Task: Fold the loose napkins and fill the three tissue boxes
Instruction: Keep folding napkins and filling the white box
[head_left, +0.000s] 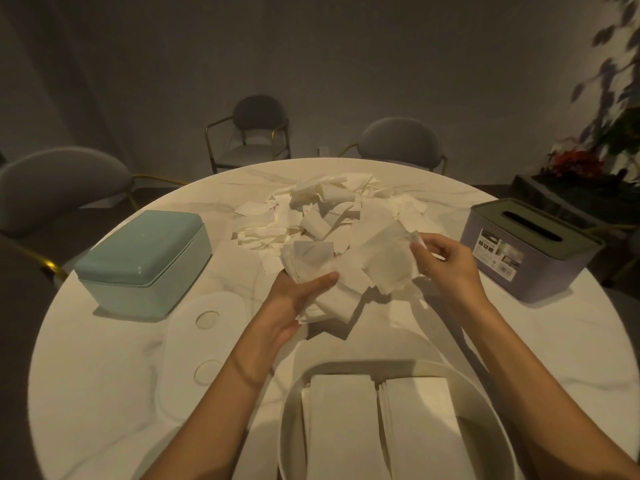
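— Starting at the left, what sits on the round white marble surface (pixel 104 375)?

— A closed teal plastic tissue box (pixel 143 259), with a flat white oval lid (pixel 204 344) lying just near of it.

— And the hands?

— The left hand (pixel 298 303) is curled under a stack of folded white paper napkins (pixel 308 259), thumb pressed on top. The right hand (pixel 446 259) pinches the corner of one thin white napkin (pixel 388 258) held up beside that stack.

— Where are the loose ones?

— A heap of loose white napkins (pixel 329 209) lies at the middle, far of both hands.

— Anything nearer?

— An open white oval tissue box (pixel 291 410) at the near edge holds two rows of folded napkins.

— Far right?

— A lilac tissue box with a dark slotted lid (pixel 530 247).
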`<state>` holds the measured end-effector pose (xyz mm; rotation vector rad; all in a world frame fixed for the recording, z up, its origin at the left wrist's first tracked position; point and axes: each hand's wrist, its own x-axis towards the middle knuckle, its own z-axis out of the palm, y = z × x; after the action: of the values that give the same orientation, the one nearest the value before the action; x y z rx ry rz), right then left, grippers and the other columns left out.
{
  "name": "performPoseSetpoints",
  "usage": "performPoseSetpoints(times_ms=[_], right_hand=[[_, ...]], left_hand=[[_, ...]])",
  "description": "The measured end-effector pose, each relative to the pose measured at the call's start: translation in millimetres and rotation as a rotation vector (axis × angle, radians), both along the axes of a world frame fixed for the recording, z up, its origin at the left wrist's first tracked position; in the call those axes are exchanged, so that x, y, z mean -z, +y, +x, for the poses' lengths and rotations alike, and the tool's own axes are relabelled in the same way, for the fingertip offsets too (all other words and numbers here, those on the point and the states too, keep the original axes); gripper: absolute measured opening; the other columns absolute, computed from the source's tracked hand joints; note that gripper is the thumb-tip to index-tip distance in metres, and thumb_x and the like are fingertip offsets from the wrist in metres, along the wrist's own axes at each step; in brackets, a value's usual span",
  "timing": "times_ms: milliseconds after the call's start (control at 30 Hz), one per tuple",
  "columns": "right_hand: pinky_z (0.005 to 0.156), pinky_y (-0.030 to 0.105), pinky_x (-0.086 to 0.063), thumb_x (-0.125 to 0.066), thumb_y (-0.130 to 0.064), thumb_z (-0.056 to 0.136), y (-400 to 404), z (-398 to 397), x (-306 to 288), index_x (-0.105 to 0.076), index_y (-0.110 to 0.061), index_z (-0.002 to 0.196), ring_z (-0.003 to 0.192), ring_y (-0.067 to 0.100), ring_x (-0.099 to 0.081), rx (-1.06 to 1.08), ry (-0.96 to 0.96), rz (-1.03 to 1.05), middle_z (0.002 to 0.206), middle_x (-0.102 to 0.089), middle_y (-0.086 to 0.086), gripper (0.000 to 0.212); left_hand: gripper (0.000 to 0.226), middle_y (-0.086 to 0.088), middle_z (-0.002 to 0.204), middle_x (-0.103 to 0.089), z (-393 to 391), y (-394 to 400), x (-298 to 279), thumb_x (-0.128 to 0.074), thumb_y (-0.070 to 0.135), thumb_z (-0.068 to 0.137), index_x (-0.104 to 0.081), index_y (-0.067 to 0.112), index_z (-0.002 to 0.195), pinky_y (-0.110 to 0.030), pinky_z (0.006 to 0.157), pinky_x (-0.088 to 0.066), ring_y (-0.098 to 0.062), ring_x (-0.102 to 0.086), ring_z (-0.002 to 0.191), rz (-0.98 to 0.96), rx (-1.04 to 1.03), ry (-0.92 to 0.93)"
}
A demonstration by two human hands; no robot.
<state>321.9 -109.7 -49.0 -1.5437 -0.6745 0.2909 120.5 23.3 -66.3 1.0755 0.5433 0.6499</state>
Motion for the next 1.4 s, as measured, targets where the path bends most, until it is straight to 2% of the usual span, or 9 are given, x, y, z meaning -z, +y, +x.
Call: performPoseSetpoints(times_ms=[133, 200, 333, 567, 800, 967, 1100, 1333, 1400], right_hand=[[0.074, 0.030, -0.049, -0.045, -0.029, 0.108, 0.0, -2.0, -1.9, -0.071, -0.023, 0.112, 0.100, 0.020, -0.062, -0.069, -0.062, -0.092, 0.113, -0.068, 0.003, 0.027], [0.070, 0.023, -0.049, -0.041, -0.031, 0.110, -1.5, -6.0, -6.8, -0.071, -0.018, 0.113, 0.096, 0.018, -0.063, -0.140, -0.075, -0.064, 0.109, -0.068, 0.001, 0.032], [0.066, 0.004, -0.044, -0.066, -0.045, 0.094, -0.4, -21.1, -12.1, -0.073, -0.032, 0.106, 0.086, -0.015, -0.059, -0.273, -0.367, -0.139, 0.096, -0.065, -0.039, 0.019], [0.084, 0.016, -0.047, -0.077, -0.061, 0.076, 10.9, -36.7, 3.6, -0.076, -0.040, 0.094, 0.096, -0.004, -0.063, -0.285, -0.683, -0.248, 0.099, -0.066, -0.033, 0.028], [0.079, 0.027, -0.052, -0.083, -0.040, 0.080, 14.7, -38.2, 9.8, -0.076, -0.036, 0.087, 0.087, 0.004, -0.060, -0.234, -0.690, -0.264, 0.093, -0.069, -0.016, 0.011], [0.080, 0.003, -0.039, -0.077, -0.040, 0.086, 9.5, -29.8, 0.5, -0.073, -0.035, 0.091, 0.096, -0.011, -0.057, -0.273, -0.702, -0.274, 0.094, -0.064, -0.029, 0.007], [0.086, 0.009, -0.045, -0.070, -0.037, 0.087, 1.0, -30.2, -20.8, -0.072, -0.024, 0.094, 0.097, 0.003, -0.065, -0.510, -0.549, -0.122, 0.093, -0.070, -0.024, 0.015], [0.095, 0.030, -0.051, -0.077, -0.050, 0.082, -8.5, -33.1, -30.1, -0.073, -0.034, 0.091, 0.100, 0.010, -0.064, -0.623, -0.284, -0.152, 0.097, -0.071, -0.014, 0.019], [0.093, 0.030, -0.049, -0.078, -0.044, 0.085, -4.9, -31.3, -27.2, -0.074, -0.029, 0.092, 0.097, 0.008, -0.065, -0.594, -0.286, -0.185, 0.095, -0.072, -0.013, 0.017]], left_hand=[[0.038, -0.012, 0.108, -0.077, -0.7, 4.6, 1.6, -0.073, -0.007, 0.086, -0.067, 0.012, 0.119, -0.033, 0.082, -0.062, -0.026, -0.074, 0.102, -0.002, -0.042, -0.026], [0.038, -0.011, 0.105, -0.077, -1.7, 6.0, 1.7, -0.072, -0.007, 0.088, -0.066, 0.011, 0.121, -0.032, 0.076, -0.062, -0.024, -0.075, 0.096, -0.007, -0.062, -0.030], [0.036, -0.012, 0.108, -0.077, -0.3, 6.4, 2.4, -0.074, -0.005, 0.087, -0.068, 0.013, 0.118, -0.041, 0.094, -0.059, -0.028, -0.073, 0.105, 0.019, -0.069, -0.019], [0.027, -0.013, 0.103, -0.078, 4.7, 1.4, 2.0, -0.076, 0.002, 0.088, -0.070, 0.014, 0.112, -0.044, 0.093, -0.060, -0.030, -0.074, 0.101, 0.015, -0.070, 0.020], [0.026, 0.000, 0.085, -0.078, 6.3, 1.0, 3.8, -0.069, -0.005, 0.091, -0.065, 0.016, 0.106, -0.026, 0.073, -0.062, -0.014, -0.076, 0.081, 0.023, -0.044, 0.013], [0.021, -0.013, 0.100, -0.077, 0.9, 2.7, 1.7, -0.062, 0.004, 0.099, -0.064, 0.009, 0.119, -0.042, 0.077, -0.063, -0.026, -0.076, 0.089, -0.082, -0.013, -0.043], [0.030, -0.017, 0.096, -0.074, -2.1, 5.7, 4.9, -0.052, 0.002, 0.101, -0.062, 0.001, 0.129, -0.044, 0.061, -0.061, -0.029, -0.074, 0.082, -0.149, 0.033, -0.061], [0.027, -0.008, 0.099, -0.067, 6.5, -7.4, 4.0, -0.058, 0.020, 0.103, -0.059, 0.004, 0.126, -0.026, 0.068, -0.062, -0.020, -0.067, 0.085, -0.137, 0.149, 0.203], [0.051, -0.014, 0.104, -0.071, 12.1, -11.8, -0.6, -0.064, 0.046, 0.098, -0.068, 0.005, 0.128, -0.040, 0.086, -0.062, -0.029, -0.071, 0.087, -0.251, 0.249, 0.203]])
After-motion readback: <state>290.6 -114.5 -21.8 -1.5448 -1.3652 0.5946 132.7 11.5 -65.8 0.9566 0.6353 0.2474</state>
